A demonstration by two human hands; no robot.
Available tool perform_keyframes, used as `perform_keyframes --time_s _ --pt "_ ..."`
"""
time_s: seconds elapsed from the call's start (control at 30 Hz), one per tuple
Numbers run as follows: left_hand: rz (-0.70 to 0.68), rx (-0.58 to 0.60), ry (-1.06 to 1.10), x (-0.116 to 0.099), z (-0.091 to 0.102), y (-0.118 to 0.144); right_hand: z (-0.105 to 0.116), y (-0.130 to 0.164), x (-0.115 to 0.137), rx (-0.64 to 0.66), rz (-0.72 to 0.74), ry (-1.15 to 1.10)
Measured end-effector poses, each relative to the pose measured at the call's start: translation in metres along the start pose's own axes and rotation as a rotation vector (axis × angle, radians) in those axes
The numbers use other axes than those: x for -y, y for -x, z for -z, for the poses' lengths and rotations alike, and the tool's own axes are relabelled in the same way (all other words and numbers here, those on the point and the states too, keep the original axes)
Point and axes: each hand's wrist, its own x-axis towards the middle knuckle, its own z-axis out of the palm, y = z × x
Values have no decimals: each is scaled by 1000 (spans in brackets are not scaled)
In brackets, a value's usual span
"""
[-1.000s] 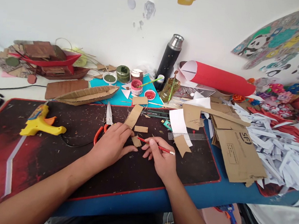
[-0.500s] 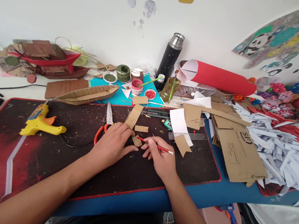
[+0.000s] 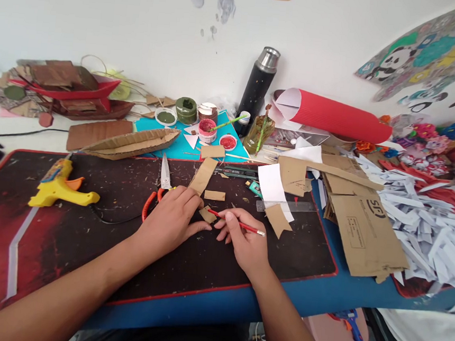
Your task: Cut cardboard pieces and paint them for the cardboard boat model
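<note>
My right hand is closed around a red pencil with a white eraser end. The pencil's tip rests at a small piece of cardboard on the dark mat. My left hand steadies that piece, thumb along its lower side and curled fingers at its left edge; the exact contact is partly hidden. Just above lie a short cardboard strip and a longer strip. Orange-handled scissors are partly covered by my left hand.
A yellow glue gun lies left, near a cardboard boat hull. Paint jars and a black thermos stand behind. To the right are a clear ruler, flattened cardboard and folded white paper pieces.
The camera view has shifted very slightly. Both hands, the pencil and the small cardboard piece stay in nearly the same places.
</note>
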Motion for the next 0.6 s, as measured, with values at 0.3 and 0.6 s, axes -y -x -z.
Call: perform_keyframes --time_s 0.3,0.6 --pt "3 -10 2 -1 1 -1 -1 -1 -1 -2 -4 4" --pt "13 6 -33 -2 0 -1 -1 -1 -2 -69 -52 -46"
